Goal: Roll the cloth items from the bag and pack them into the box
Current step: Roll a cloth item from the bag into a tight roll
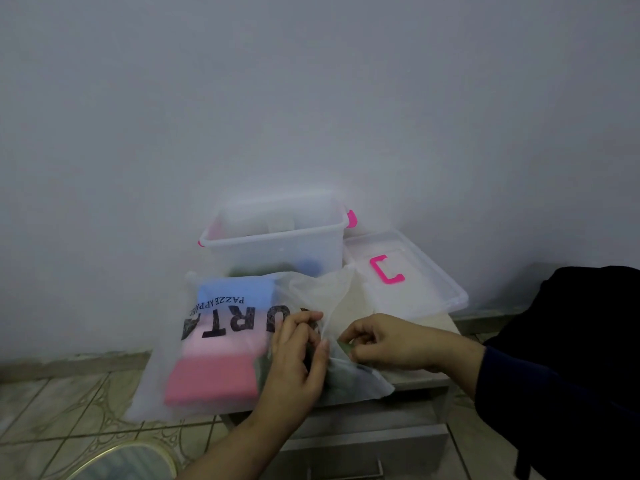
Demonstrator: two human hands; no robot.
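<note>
1. Head view: the bag of folded cloths is lying at the desk's front-left edge.
2. The left hand and right hand are pinching its opening.
3. The box is standing at the desk's back edge, its lid beside it.

The frosted translucent plastic bag looks thin, soft and matt, with black printed lettering on its face. Through it show folded cloths in pale blue, pale pink and coral, all matt. The clear plastic storage box is smooth and slightly cloudy, with glossy bright pink plastic latches. Its flat clear plastic lid carries a glossy pink plastic handle. The patterned floor tiles have a dull sheen. The pale wall is matt painted.
</note>
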